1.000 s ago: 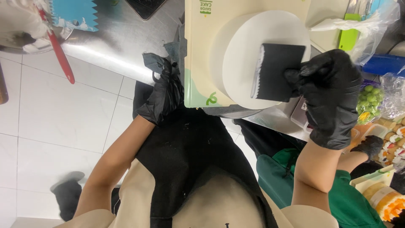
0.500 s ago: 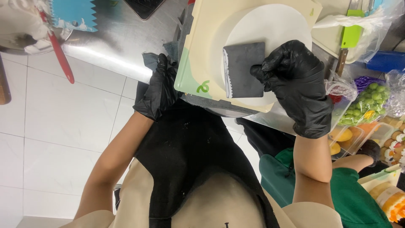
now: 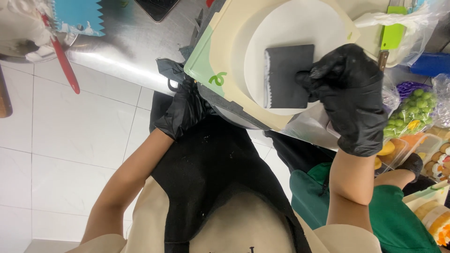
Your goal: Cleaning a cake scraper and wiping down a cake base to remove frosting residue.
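- A black rectangular scraper (image 3: 288, 76) with one toothed edge is laid flat on the top of a round white cake (image 3: 290, 33), near the cake's near rim.
- The scraper is gripped at its right edge by the right hand (image 3: 349, 96), whose black-gloved fingers are closed on it.
- The cake is carried on a cream square board (image 3: 225, 51) with a pale green corner bearing a small green curl mark; the board sits tilted over the edge of the steel table (image 3: 126, 42).
- The left hand (image 3: 185, 110), also gloved in black, is held beneath the board's near corner, at the dark stand under it; whether its fingers are curled on something cannot be told.
- The cake's top appears already smooth and white, so the coating is judged largely done; no decoration is seen on it yet.
- A blue toothed comb (image 3: 77, 16) and a red-handled spatula (image 3: 63, 63) are lying at the table's left.
- At the right, green grapes in a clear bag (image 3: 415, 110), clear trays of cut fruit (image 3: 403, 145) and a green-handled tool (image 3: 391, 35) are seen.
- A co-worker's green sleeve (image 3: 389, 220) is seen at lower right.
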